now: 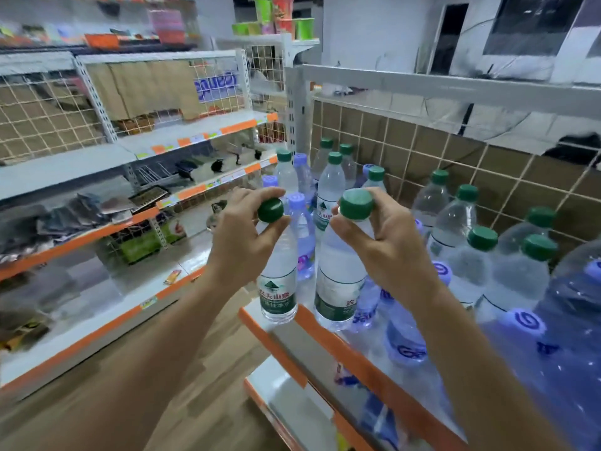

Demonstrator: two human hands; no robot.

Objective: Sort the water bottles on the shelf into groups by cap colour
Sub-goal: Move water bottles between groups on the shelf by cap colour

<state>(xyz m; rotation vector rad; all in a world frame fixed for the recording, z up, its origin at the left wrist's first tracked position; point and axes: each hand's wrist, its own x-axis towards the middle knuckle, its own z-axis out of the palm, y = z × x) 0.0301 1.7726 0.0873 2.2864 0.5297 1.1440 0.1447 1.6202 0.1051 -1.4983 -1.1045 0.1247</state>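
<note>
My left hand (250, 232) grips the neck of a green-capped water bottle (279, 288), which hangs at the shelf's near left corner. My right hand (380, 236) holds a second green-capped bottle (338, 288) by its neck, just to the right. Both bottles have green labels. On the white shelf (312, 340) behind them stand more green-capped bottles (331, 187) mixed with purple-capped bottles (300, 229). Further right, a cluster of green-capped bottles (481, 255) stands by the mesh back, with purple-capped bottles (523, 323) in front of them.
The shelf has an orange front edge (374, 369) and a wire-mesh back panel (487, 177). A lower shelf (286, 395) sits beneath. Across a wood-floor aisle (113, 385) stands another rack (97, 196) with packaged goods. Cup noodles (279, 24) top a far unit.
</note>
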